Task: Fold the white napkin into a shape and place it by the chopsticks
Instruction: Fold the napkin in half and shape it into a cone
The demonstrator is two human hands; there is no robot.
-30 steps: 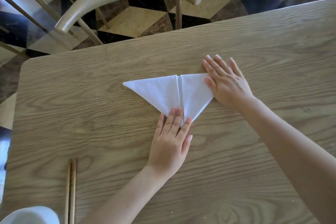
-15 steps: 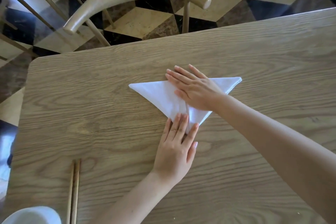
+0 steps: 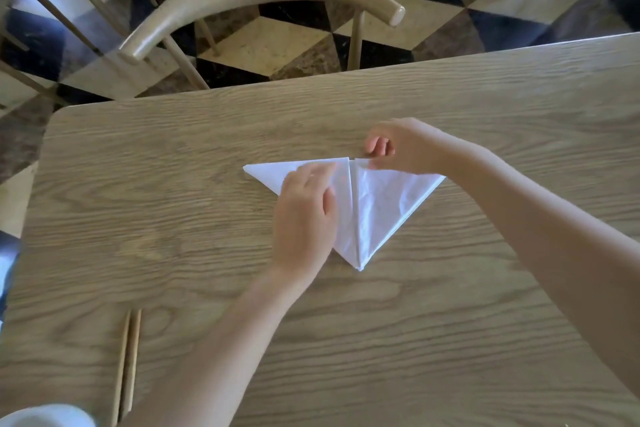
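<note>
1. Your napkin lies flat on the counter, well apart from the chopsticks, beyond them and to their right.
2. Your left hand rests palm-down on its left flap, fingers relaxed, grip holding nothing.
3. Your right hand arches over the top edge by the centre seam, grip pinching the right flap's corner.
4. It's a white triangle pointing toward you: two flaps meeting at a seam, the right one wrinkled.
</note>
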